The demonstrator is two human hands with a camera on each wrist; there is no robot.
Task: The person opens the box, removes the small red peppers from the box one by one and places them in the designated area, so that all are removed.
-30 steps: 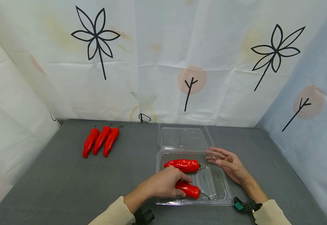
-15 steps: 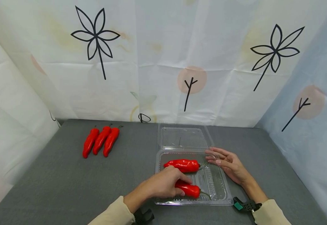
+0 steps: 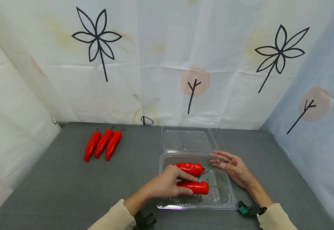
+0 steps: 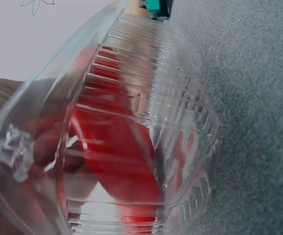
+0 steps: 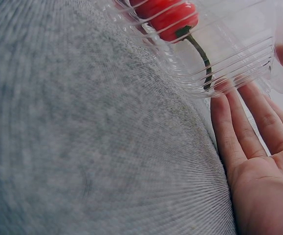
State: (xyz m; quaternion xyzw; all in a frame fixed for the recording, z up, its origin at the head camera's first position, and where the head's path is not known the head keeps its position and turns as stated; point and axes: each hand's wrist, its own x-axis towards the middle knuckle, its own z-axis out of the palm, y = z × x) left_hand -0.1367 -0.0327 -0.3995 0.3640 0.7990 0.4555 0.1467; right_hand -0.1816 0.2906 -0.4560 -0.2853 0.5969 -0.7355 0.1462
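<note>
A clear plastic clamshell container lies open on the grey table, its lid folded back. Inside, my left hand grips a red pepper by its left end, green stem pointing right. A second red pepper lies just behind it, partly covered by that hand. Through the ribbed plastic wall, the left wrist view shows blurred red pepper. My right hand rests against the container's right side; its straight fingers touch the wall in the right wrist view.
At the back left of the table three more red peppers lie side by side. A printed white cloth hangs behind the table, with more cloth at both sides.
My left hand has shifted slightly back with the pepper, which has come up and levelled, closer to the other one. The right hand stays in place.
</note>
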